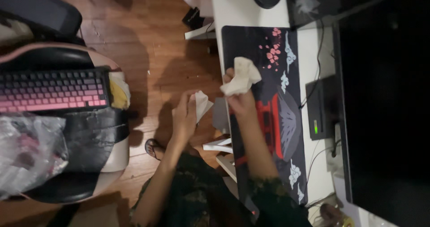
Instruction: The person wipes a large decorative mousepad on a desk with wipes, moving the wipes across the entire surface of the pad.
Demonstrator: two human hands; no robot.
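Two bare hands raised beside the long dark desk mat with red and pink print (268, 119), each busy with tissue. Left hand (184, 115), off the mat's outer edge and over the wooden floor (152, 43), fingers curled round a small folded white tissue (201, 105). Right hand (239, 102), at that same edge, fingers clenched on a crumpled white wad of tissue (242, 77). Wiping apparently under way; no telling how much of the mat is done. Mat surface bare beyond the wad, hemmed farther out by the white table (233, 7) rim and black monitor (385, 97).
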